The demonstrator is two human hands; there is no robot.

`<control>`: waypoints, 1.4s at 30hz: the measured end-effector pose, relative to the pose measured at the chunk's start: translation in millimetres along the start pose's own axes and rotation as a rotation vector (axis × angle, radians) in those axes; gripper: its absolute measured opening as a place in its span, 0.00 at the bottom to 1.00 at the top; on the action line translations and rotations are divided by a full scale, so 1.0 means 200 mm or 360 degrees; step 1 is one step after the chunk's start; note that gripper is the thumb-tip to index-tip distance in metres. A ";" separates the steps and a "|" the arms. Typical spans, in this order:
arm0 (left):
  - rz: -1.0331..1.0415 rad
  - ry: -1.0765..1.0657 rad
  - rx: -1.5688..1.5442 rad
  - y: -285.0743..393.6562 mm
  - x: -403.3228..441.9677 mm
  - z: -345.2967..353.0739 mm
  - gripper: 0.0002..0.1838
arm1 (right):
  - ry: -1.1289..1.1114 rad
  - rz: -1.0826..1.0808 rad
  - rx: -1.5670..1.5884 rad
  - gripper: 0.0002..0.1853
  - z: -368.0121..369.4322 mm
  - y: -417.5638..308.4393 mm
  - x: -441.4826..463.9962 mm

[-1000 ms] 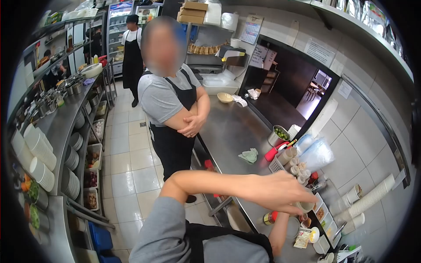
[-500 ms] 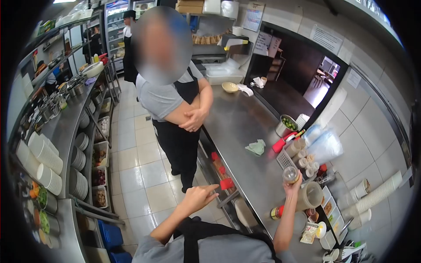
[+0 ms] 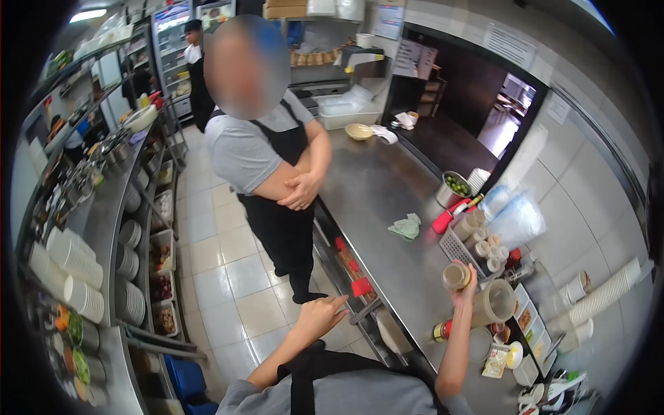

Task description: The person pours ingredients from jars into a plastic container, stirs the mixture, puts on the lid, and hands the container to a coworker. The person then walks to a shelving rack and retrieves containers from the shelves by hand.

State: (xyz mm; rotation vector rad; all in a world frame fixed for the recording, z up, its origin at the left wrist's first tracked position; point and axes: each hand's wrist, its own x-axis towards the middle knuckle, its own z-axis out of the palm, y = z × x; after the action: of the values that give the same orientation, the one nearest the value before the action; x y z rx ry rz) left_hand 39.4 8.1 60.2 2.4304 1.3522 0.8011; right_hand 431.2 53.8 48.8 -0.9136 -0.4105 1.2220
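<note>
My right hand [image 3: 465, 285] holds a small round clear container [image 3: 456, 277] above the steel counter, its fingers wrapped round the side. Just right of it stands a larger translucent tub [image 3: 494, 302]. My left hand [image 3: 320, 318] is in the air left of the counter's edge, index finger stretched out and the other fingers partly apart, with nothing in it. Below my right hand, a jar with a red lid [image 3: 443, 330] stands on the counter. A grey basket of bottles [image 3: 456, 250] is behind the tub.
A co-worker with crossed arms [image 3: 266, 159] stands at the left side of the steel counter [image 3: 366, 200]. A green cloth [image 3: 405, 227] and a metal pot of green fruit [image 3: 453, 188] lie farther along. Stacked white bowls [image 3: 84, 297] are on the left shelf.
My left hand has come away from the tub area and moved left past the counter's edge. My right hand has come up into view with the small container in it.
</note>
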 end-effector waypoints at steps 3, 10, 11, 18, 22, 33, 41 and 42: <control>-0.0021 -0.0110 -0.0140 0.03 0.02 -0.01 0.17 | 0.0156 -0.0139 -0.0146 0.22 -0.17 0.06 0.10; 0.0077 0.0023 0.0054 -0.01 0.03 0.02 0.21 | -0.0010 -0.0815 -0.1824 0.21 -0.09 0.08 0.09; 0.0025 -0.0049 0.0016 0.00 0.04 -0.01 0.22 | 0.0135 -0.0902 -0.2205 0.21 -0.13 0.07 0.06; -0.1429 0.0813 0.0214 -0.57 -0.37 -0.72 0.52 | 0.0152 -0.0937 -0.3303 0.25 -0.12 0.20 0.10; -0.2010 0.1400 0.0931 -0.87 -0.88 -1.42 0.51 | 0.0110 -0.0900 -0.3381 0.26 -0.21 0.18 0.13; -0.1808 0.0609 0.0338 -1.19 -0.87 -1.64 0.28 | -0.0056 -0.0885 -0.3268 0.25 -0.14 0.25 0.12; -0.0710 -0.0586 -0.0004 -0.74 0.10 -0.56 0.31 | 0.0201 0.0056 -0.0102 0.19 -0.15 0.06 0.17; -0.0638 -0.0738 -0.0075 -0.58 0.23 -0.49 0.31 | -0.0784 0.0540 0.0187 0.18 -0.43 0.00 0.31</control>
State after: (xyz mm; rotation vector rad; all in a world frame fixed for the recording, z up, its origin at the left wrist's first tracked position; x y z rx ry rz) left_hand -79.0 104.1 103.8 2.0271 1.5202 0.1541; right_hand 512.8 79.6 -14.1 -0.5865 -0.5813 1.7735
